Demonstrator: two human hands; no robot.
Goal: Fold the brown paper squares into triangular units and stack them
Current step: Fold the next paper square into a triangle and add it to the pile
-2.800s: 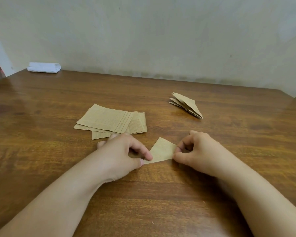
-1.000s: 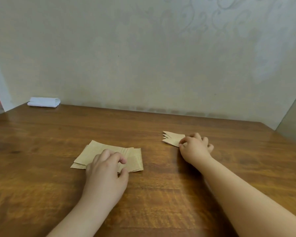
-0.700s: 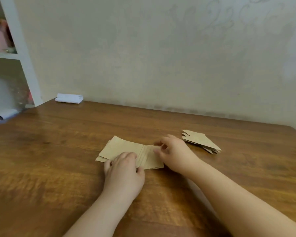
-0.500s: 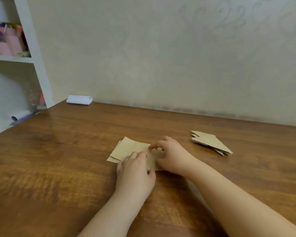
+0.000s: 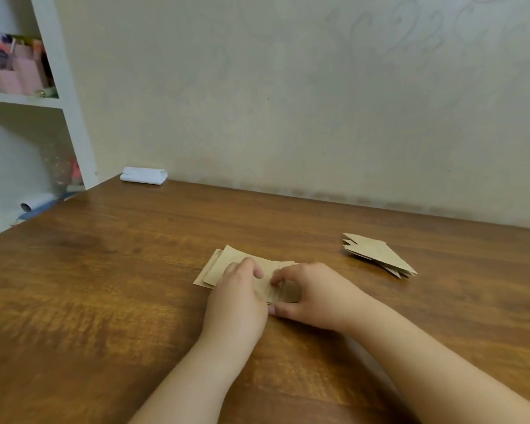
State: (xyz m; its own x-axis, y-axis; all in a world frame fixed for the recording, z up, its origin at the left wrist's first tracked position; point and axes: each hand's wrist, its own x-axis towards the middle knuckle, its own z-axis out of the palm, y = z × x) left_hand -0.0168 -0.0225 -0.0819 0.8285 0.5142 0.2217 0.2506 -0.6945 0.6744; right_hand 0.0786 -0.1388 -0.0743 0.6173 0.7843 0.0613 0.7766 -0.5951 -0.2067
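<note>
A glossy wood-grain table fills the lower view, meeting a matte beige wall at 12 o'clock. A white shelf stands at 10 o'clock. Flat brown paper squares lie fanned at centre; the left hand rests on them, fingers bent, while the right hand pinches their right edge between thumb and fingers. At 2 o'clock sits a stack of sharp triangular units. A soft white roll lies at 11 o'clock
</note>
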